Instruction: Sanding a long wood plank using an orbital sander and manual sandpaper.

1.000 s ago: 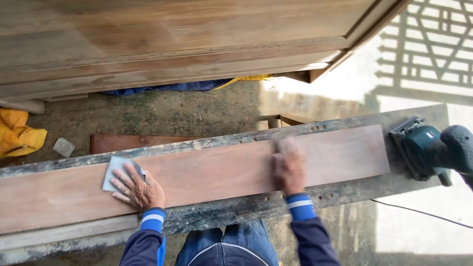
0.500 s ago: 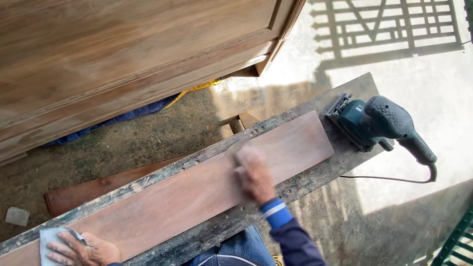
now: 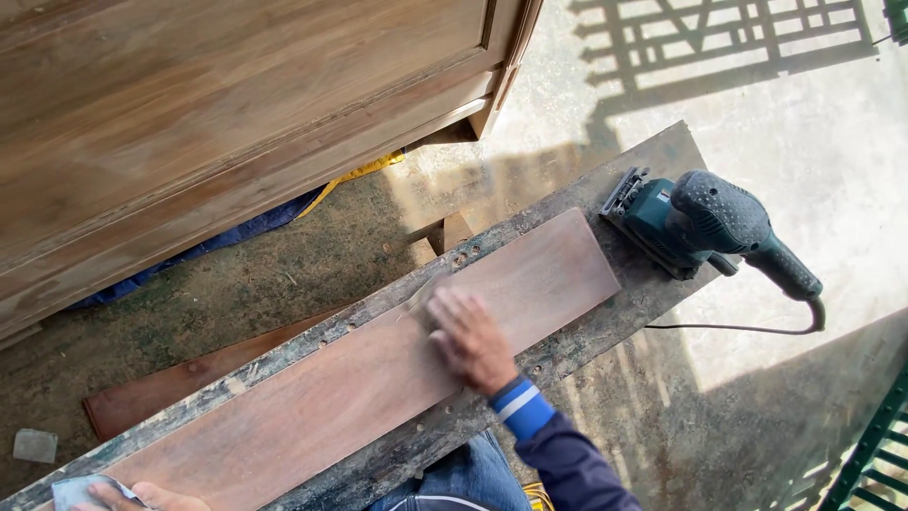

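A long reddish-brown board [image 3: 331,397] lies on a worn, paint-stained workbench plank [image 3: 605,322]. My right hand [image 3: 468,339] presses flat on the board near its right end, with a small grey piece of sandpaper [image 3: 418,295] under the fingertips. At the bottom left corner only the fingers of my left hand [image 3: 142,497] show, resting on a pale sheet [image 3: 80,492] on the board's left end. The rest of that hand is out of frame.
A dark green electric sander [image 3: 695,222] sits on the plank past the board's right end, its cord [image 3: 738,329] trailing right. A large wooden door [image 3: 208,123] lies beyond. Another board [image 3: 189,378] and a small block [image 3: 35,445] lie on the concrete floor.
The view has swung right and tilted. My right hand has slid along the board with the sandpaper. My left hand and its sheet have dropped to the bottom left corner.
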